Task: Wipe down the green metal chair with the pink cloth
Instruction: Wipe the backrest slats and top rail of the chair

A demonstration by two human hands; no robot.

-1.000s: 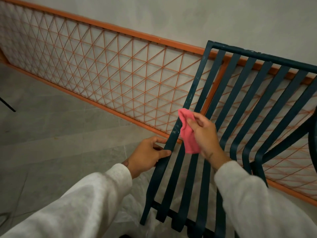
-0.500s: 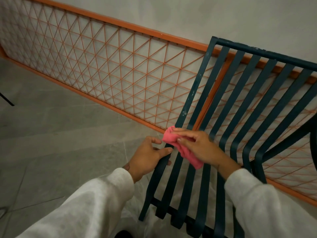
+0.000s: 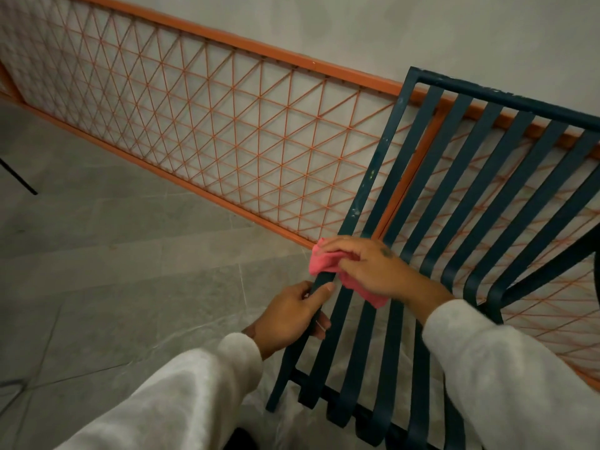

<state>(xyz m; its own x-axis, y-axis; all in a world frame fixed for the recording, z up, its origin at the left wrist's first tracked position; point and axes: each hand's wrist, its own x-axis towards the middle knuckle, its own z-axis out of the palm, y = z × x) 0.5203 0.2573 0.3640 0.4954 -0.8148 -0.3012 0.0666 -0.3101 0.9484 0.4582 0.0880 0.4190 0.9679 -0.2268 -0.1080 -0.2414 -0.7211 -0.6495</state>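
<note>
**Pink cloth pressed to the chair's outer slat**

Your right hand (image 3: 367, 271) holds the pink cloth (image 3: 324, 266) bunched under its fingers, closed on it and pressing it against the outermost slat of the green metal chair (image 3: 480, 190). The cloth wraps that slat just beyond your knuckles, with one loose corner trailing back under your palm toward your wrist. A small dark mark shows on the back of this hand.

Your left hand (image 3: 292, 315) sits just below the right one, nearer to you, and is closed around the same outer slat: the thumb lies along the front face and the fingers curl behind it. The cloth's lower edge is just above your left thumb tip, nearly touching it.

The chair's slatted panel stretches away from both hands, up and to the right, its top rail well beyond your right hand. Pale specks dot the outer slat above the cloth. Past your fingertips runs an orange lattice panel (image 3: 211, 131) against a grey wall (image 3: 389, 30). Grey floor tiles (image 3: 113, 254) spread out to the left of your left hand. Both sleeves (image 3: 168, 401) are pale and loose.
</note>
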